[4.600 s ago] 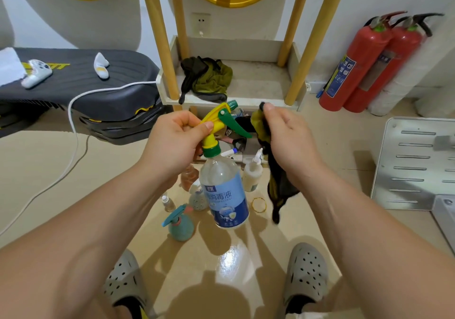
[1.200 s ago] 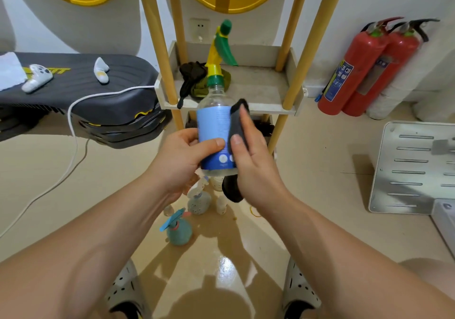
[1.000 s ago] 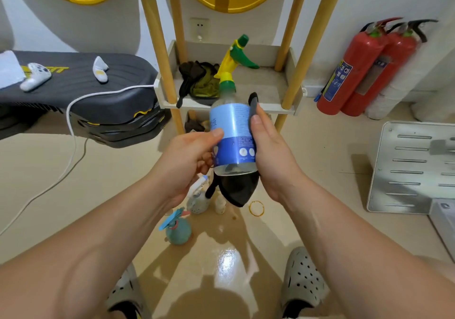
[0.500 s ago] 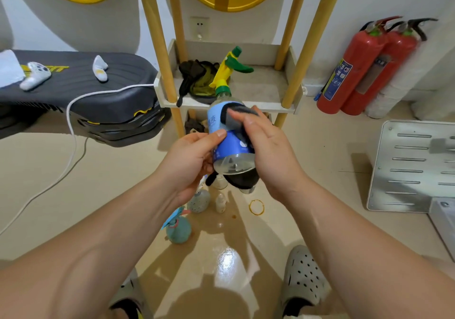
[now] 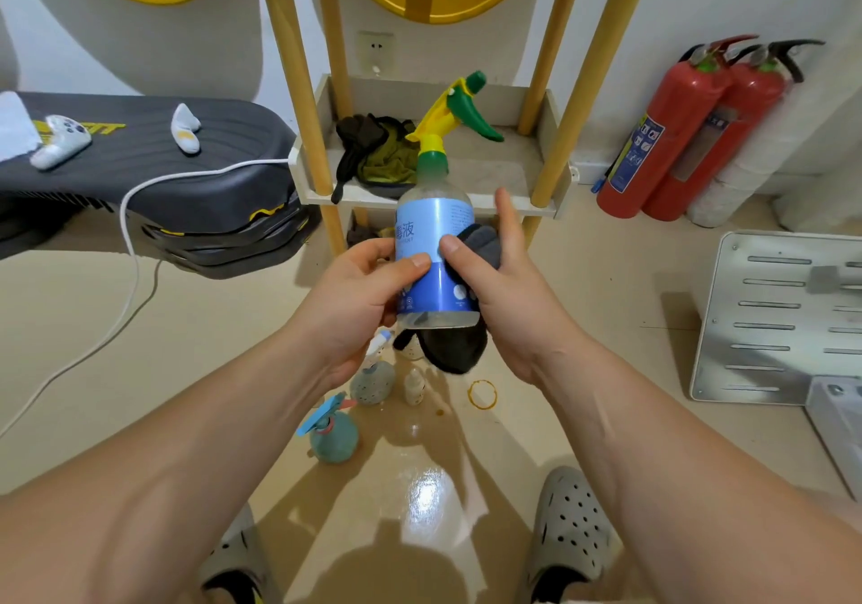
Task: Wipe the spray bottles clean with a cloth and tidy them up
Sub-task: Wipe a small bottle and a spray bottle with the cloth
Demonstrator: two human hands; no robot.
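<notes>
Far left: dark padded surface [image 5: 140, 169], bearing a white controller [image 5: 60, 141]; white cable [image 5: 135, 249] trailing from it down to the floor.

Left of centre: left hand [image 5: 359, 295], fingers curled round the lower body of the spray bottle, thumb laid across the blue label.

Below it, standing on the floor: teal bottle [image 5: 333, 435] with a blue trigger; speckled grey bottle [image 5: 371, 384]; small dropper bottle [image 5: 414, 386]. All three close together and untouched.

Centre: spray bottle [image 5: 434, 249], clear with a blue label and yellow-green trigger head, held roughly upright in the air before the shelf [image 5: 434, 202]. On the shelf behind it, a crumpled bundle of rags [image 5: 378, 155].

Right of the bottle: dark cloth [image 5: 455, 347], pressed against the bottle's right side and hanging below its base. Right hand [image 5: 503, 286], thumb and palm pinching the cloth to the label, forefinger raised straight.

On the floor just beyond: rubber band [image 5: 483, 393].

Far right: two red fire extinguishers [image 5: 662, 137] by the wall; slotted metal plate [image 5: 783, 319] lying flat.

Step in hand, by judgement: wiping the body of the large bottle, early in the task.

Next, likely: a turn of the bottle in the left hand to bring the unwiped side under the cloth, with firm grip on a smooth wall; afterwards, setting down in a tidy place, perhaps the shelf.
</notes>
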